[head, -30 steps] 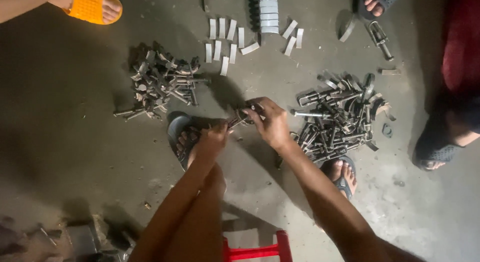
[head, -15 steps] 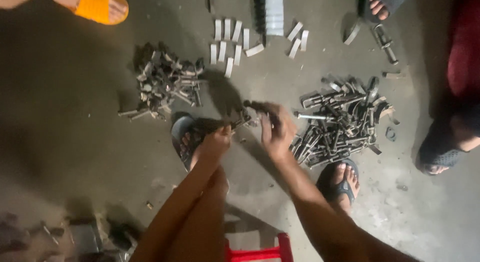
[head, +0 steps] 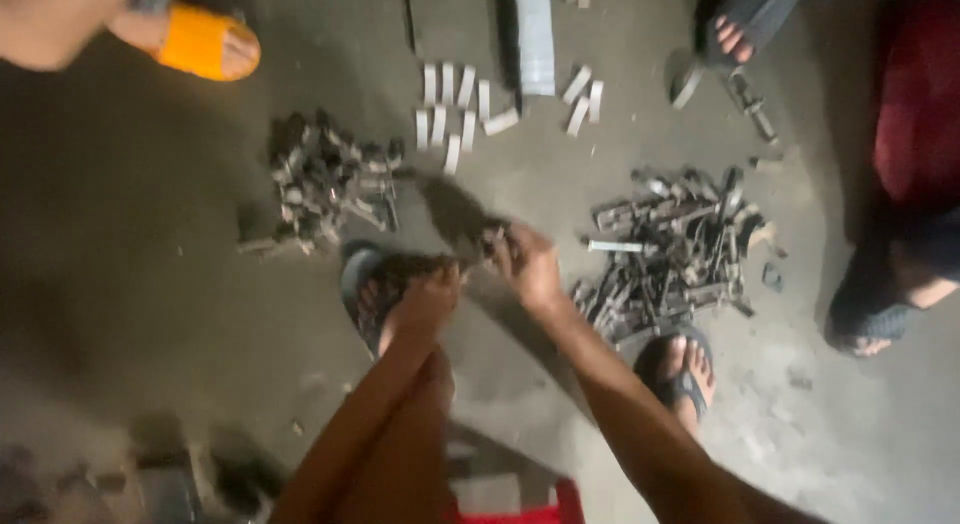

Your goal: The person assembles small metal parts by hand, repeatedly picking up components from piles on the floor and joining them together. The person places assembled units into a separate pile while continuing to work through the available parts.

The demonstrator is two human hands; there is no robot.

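Observation:
My left hand point(head: 425, 302) and my right hand point(head: 527, 266) meet low over the concrete floor, both closed around a small dark metal part point(head: 487, 242) held between them. The picture is blurred, so the part's shape is unclear. A heap of dark metal pieces point(head: 325, 179) lies to the upper left of my hands. A bigger heap of metal pieces point(head: 670, 249) lies just right of my right hand. My left foot in a dark sandal point(head: 372, 284) sits under my left hand.
Short pale metal strips point(head: 455, 109) lie in a row at the top, by a long pale bar point(head: 535, 39). My right foot point(head: 683, 369) is near the right heap. Other people's feet show: an orange sandal point(head: 205, 44), a dark sandal point(head: 745, 24), one point(head: 880, 314). A red stool point(head: 520, 509) is below.
The view has shifted and blurred. My hands stay joined on the small part and have drifted slightly right and down in the picture; the heaps have not changed.

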